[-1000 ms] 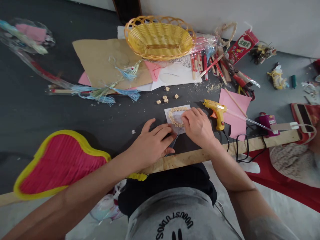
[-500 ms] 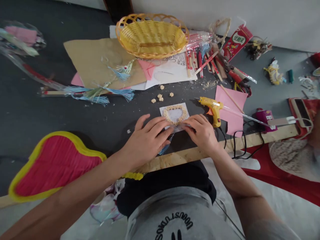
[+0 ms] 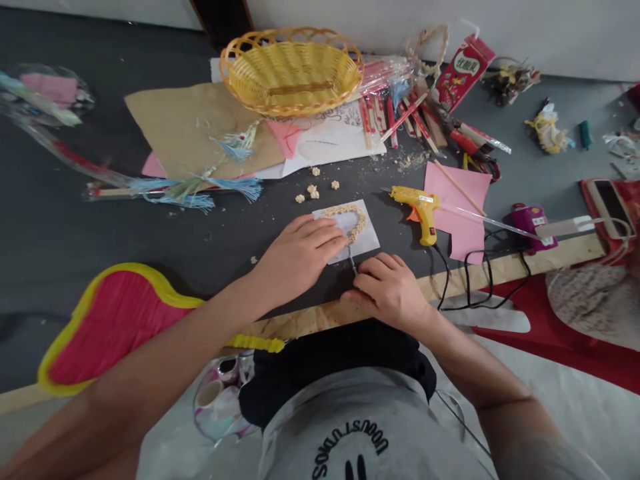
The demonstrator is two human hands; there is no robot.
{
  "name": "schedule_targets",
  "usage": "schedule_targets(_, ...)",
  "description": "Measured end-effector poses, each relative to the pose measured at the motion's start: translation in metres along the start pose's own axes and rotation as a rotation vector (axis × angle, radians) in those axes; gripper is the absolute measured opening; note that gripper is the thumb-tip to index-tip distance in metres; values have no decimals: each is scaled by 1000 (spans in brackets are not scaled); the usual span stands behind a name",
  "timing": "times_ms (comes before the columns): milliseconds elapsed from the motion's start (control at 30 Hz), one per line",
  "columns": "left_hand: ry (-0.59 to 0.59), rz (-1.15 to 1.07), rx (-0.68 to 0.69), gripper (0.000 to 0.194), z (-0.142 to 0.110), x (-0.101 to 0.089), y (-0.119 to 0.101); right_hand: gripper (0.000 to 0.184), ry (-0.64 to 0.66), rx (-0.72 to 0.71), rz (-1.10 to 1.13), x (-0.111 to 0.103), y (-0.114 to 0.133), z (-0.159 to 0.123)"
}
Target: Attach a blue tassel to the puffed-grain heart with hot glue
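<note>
On a small white paper square (image 3: 370,241) lies a rounded loop of cream, beaded-looking pieces (image 3: 359,225). My left hand (image 3: 303,257) rests with its fingers stretched out flat over the loop's left side and the paper, hiding part of both. From the loop's lower end a thin blue-grey cord (image 3: 351,257) runs down towards me. My right hand (image 3: 390,288) has its fingers closed on that cord near the table's front edge; the lower end is hidden under the hand. Several small cream clusters (image 3: 313,192) sit just beyond the paper.
Right of the paper lies a yellow glue gun (image 3: 423,207) on pink paper (image 3: 463,230), its black cable (image 3: 445,277) hanging over the edge. A yellow basket (image 3: 295,73) stands behind, near blue tassels (image 3: 187,193). A red heart-shaped piece (image 3: 120,320) with yellow rim lies left.
My right hand has moved down from the loop's lower edge towards the table edge, with the cord now showing stretched between. My left hand has shifted onto the loop's left side.
</note>
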State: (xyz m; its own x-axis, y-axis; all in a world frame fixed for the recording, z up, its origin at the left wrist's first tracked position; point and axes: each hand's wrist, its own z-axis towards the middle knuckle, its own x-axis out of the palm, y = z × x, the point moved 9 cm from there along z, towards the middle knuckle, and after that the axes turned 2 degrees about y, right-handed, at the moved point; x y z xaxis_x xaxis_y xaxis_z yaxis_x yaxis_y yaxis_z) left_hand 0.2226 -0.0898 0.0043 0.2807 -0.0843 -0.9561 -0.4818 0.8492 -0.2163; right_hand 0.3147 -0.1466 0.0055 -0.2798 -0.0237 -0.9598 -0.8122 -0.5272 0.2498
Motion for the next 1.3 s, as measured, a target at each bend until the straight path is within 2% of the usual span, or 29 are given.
schedule_targets(167, 0, 10, 15, 46, 1, 4, 1, 16, 46, 176, -16, 5, -12, -9)
schedule_targets(300, -6, 87, 114, 44, 1, 2, -4, 16, 8, 250, -52, 5, -17, -13)
schedule_targets(400, -36, 153, 176, 39, 2, -1, -10, 24, -43, 242, -97, 1, -18, -15)
schedule_targets(500, -55, 201, 215, 35, 3, -3, -14, 23, -77, 235, -113, -2, -20, -17)
schedule_targets(800, 28, 195, 226, 34, 3, -3, -15, 24, -97, 248, -46, -1, -24, -20)
schedule_targets(933, 62, 129, 176, 37, 2, -1, -12, 26, -105, 245, -32, 0, -24, -20)
schedule_targets(1000, 69, 107, 160, 37, 2, 0, -11, 26, -104, 240, -16, 1, -23, -20)
schedule_targets(1200, 76, 233, 209, 34, 2, 1, -18, 28, -136, 199, 9, 1, -17, -17)
schedule_targets(1300, 72, 173, 187, 36, 1, 2, -15, 29, -148, 197, 8, 0, -15, -15)
